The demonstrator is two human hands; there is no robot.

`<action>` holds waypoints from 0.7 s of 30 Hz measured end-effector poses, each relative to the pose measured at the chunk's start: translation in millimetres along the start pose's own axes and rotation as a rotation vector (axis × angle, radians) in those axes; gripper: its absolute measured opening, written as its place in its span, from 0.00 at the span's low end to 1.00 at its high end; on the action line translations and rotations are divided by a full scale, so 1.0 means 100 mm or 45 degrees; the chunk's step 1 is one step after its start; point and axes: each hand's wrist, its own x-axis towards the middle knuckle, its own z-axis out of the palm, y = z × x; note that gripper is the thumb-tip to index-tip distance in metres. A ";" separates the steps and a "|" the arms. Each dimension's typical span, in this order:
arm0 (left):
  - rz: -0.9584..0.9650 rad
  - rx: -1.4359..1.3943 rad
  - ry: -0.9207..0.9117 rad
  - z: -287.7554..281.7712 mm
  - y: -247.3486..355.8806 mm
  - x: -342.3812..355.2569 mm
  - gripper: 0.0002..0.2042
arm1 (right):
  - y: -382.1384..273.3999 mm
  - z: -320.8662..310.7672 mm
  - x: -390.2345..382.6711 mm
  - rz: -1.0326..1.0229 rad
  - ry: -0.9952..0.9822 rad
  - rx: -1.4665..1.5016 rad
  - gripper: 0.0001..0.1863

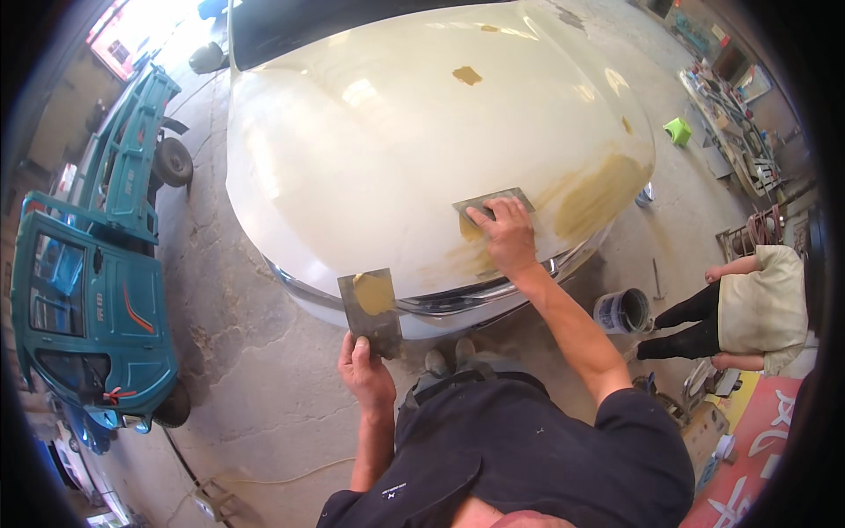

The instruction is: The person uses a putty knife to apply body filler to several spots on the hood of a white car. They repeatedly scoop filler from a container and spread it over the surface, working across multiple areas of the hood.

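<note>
In front of me is a white car hood [378,158] with yellowish filler patches on it. The broad filler patch [598,198] covers its front right corner, and a small patch [467,76] lies farther back. My right hand [509,233] presses a flat dark spreader [495,203] to the hood's front edge, fingers on top of the blade. Filler shows on the paint just under the blade. My left hand [368,378] grips the lower end of a dark rectangular plate [373,327], held up before the bumper. A lump of yellow filler [373,294] sits on that plate.
A teal three-wheeled truck [97,299] stands on the left. To the right are a bucket [621,311], a person in a light top [761,308], a cluttered bench [731,132] and a bright green object [678,131]. A thin hose [290,475] crosses the concrete floor.
</note>
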 end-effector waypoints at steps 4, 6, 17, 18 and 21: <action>-0.003 0.007 -0.018 0.04 -0.07 0.01 0.16 | -0.05 0.01 -0.08 0.052 -0.073 -0.010 0.25; -0.022 0.004 -0.006 0.04 -0.11 0.01 0.16 | -0.12 -0.01 -0.15 0.041 -0.079 -0.019 0.25; 0.027 0.022 0.005 0.11 -0.09 -0.03 0.17 | -0.05 -0.23 0.02 0.086 -0.086 0.001 0.23; 0.031 0.026 0.005 0.14 -0.06 -0.05 0.17 | 0.01 -0.14 0.11 0.095 -0.073 -0.008 0.23; 0.031 0.043 0.022 0.24 0.06 -0.10 0.17 | 0.02 0.02 0.10 0.096 -0.098 0.004 0.22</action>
